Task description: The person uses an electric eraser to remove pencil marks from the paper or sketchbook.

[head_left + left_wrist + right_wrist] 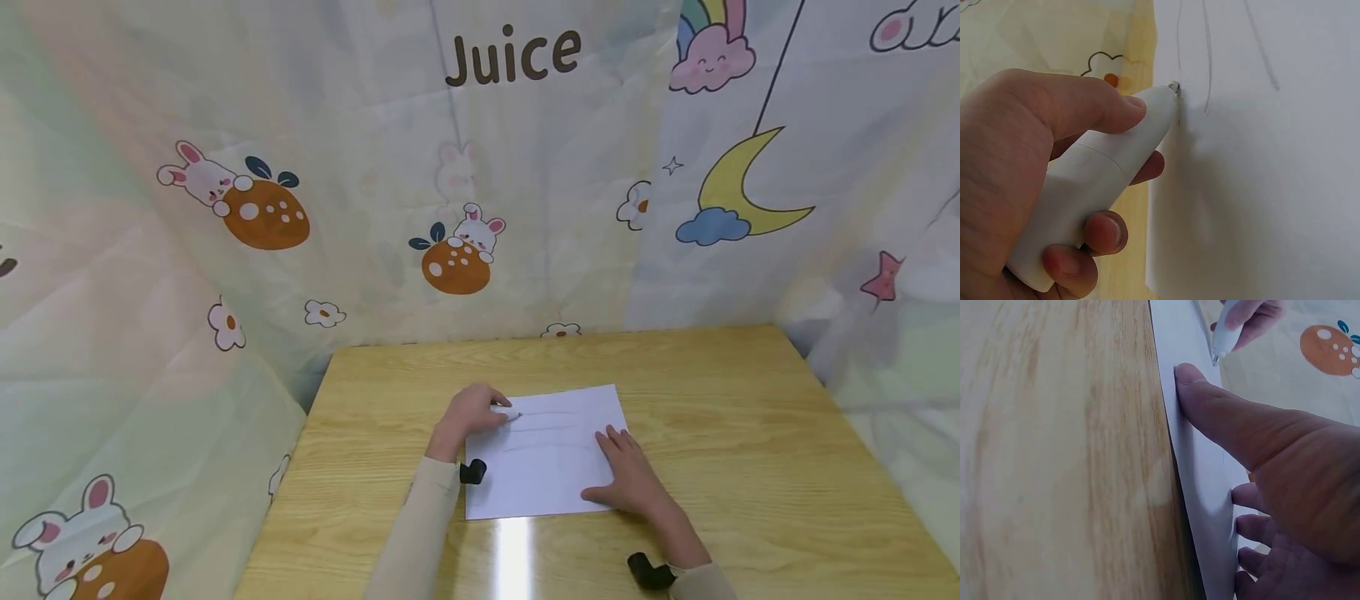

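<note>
A white sheet of paper [536,479] lies on the wooden table, with three faint grey lines drawn across it. My left hand [471,412] is at the sheet's far left part and grips a thick white electric eraser [1100,172], pen-shaped with a small metal tip. In the left wrist view, that tip is at the end of one grey line [1179,37]; a few dark specks show close by. My right hand [630,475] rests spread on the paper's right edge, its thumb and fingertips touching the sheet.
The wooden table [750,433] extends around the paper on all sides. Behind it hangs a printed cloth [360,183] with rabbits, flowers and a moon, which also covers the sides. Black wrist mounts [651,572] sit at both cuffs.
</note>
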Tool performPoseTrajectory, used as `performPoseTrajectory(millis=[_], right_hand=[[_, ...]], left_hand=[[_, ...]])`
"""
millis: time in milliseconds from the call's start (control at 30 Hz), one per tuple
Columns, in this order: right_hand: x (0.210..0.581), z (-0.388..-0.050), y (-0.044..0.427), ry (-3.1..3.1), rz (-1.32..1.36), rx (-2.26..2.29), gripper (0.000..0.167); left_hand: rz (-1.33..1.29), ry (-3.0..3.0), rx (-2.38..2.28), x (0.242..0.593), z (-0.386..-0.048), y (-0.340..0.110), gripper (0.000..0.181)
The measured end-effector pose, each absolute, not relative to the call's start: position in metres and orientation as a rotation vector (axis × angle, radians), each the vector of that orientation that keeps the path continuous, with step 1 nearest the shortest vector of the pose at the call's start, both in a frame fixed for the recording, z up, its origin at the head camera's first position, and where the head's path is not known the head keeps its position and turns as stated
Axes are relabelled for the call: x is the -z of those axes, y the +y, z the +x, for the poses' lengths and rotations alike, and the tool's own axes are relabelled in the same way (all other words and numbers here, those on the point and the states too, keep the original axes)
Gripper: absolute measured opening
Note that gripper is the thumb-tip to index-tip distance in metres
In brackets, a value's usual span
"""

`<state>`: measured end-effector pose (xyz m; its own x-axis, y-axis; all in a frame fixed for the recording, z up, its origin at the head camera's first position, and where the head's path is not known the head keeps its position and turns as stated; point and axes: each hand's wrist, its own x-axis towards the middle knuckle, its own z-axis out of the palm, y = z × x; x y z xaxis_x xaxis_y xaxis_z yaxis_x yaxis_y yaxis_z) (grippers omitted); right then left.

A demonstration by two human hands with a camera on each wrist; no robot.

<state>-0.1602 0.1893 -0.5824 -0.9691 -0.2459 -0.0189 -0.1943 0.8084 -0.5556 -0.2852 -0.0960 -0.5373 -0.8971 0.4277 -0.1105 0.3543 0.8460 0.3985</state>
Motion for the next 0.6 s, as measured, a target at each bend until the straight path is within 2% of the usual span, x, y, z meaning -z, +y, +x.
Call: performPoseTrajectory(millis=[233, 600], right_hand=[[0.583, -0.16, 0.189, 2.926, -0.364, 0.881, 0.102], [0.586, -0.158, 0.187, 2.945, -0.375, 0.884, 0.103]], left_hand=[[0.658, 2.802, -0.594, 0.541, -0.285, -0.092, 0.021], [0.57, 2.834, -0.603, 0.547, -0.281, -0.102, 0.02]])
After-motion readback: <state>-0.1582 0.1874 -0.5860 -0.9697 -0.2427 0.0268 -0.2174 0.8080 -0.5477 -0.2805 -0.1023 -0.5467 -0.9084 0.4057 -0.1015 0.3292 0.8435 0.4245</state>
